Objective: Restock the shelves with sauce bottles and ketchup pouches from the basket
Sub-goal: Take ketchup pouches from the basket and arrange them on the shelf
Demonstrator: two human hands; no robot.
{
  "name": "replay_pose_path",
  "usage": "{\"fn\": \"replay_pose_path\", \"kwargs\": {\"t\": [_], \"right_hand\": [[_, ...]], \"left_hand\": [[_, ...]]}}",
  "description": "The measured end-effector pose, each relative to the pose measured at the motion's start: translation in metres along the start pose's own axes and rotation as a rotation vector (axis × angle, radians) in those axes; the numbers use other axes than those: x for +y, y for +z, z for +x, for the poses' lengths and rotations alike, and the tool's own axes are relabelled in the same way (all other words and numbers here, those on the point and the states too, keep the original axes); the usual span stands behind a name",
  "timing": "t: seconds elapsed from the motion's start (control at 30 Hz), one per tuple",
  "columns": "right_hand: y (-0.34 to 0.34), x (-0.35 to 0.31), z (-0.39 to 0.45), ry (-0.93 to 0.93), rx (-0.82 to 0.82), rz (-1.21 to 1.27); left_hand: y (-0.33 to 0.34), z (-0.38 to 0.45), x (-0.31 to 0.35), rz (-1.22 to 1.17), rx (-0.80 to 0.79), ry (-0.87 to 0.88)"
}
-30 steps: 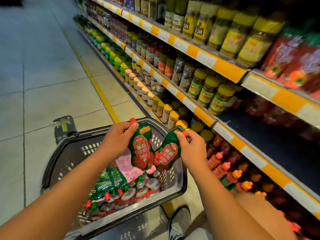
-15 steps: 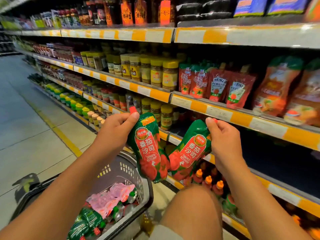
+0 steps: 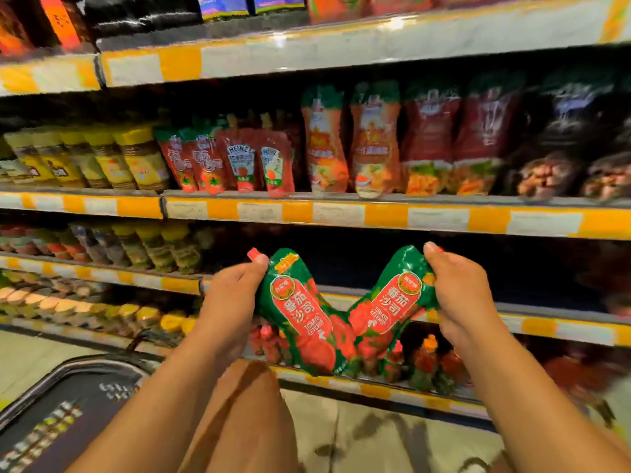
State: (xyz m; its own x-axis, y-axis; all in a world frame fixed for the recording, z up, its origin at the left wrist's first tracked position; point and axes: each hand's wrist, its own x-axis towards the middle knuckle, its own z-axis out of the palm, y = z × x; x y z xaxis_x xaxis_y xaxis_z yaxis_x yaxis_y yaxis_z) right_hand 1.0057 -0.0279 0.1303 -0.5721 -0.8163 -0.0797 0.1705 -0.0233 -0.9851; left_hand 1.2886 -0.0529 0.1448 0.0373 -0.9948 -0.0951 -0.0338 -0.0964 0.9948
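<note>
Hands come first: the left hand (image 3: 235, 295) pinches the top of a soft green-and-red plastic ketchup pouch with a red cap (image 3: 300, 319), and the right hand (image 3: 457, 288) grips a matching pouch (image 3: 389, 308), their bottoms touching in front of the shelves. The black plastic basket (image 3: 51, 397) sits low left. Stocking seems mid-step; next, each pouch likely needs standing upright among similar red pouches (image 3: 191, 165) on the orange-edged shelf (image 3: 341, 213) above.

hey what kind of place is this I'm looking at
Most likely a supermarket aisle. Tiered shelves with orange-and-white price strips carry rows of ketchup pouches and yellow-lidded jars, and a shopping basket sits on the floor at lower left.
</note>
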Motion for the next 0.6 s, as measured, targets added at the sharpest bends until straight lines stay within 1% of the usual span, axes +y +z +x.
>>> {"fn": "replay_pose_path", "kwargs": {"t": [0.13,0.3,0.4,0.6], "right_hand": [[-0.046,0.021,0.033,0.07,0.17,0.032],[-0.073,0.014,0.058,0.201,0.345,0.221],[-0.086,0.013,0.076,0.222,0.397,0.325],[-0.096,0.008,0.106,0.2,0.479,0.376]], "left_hand": [[0.049,0.012,-0.03,-0.109,0.046,-0.087],[0.092,0.028,-0.045,-0.266,0.078,-0.234],[0.109,0.046,-0.048,-0.313,0.099,-0.278],[0.145,0.09,-0.047,-0.467,0.102,-0.307]]}}
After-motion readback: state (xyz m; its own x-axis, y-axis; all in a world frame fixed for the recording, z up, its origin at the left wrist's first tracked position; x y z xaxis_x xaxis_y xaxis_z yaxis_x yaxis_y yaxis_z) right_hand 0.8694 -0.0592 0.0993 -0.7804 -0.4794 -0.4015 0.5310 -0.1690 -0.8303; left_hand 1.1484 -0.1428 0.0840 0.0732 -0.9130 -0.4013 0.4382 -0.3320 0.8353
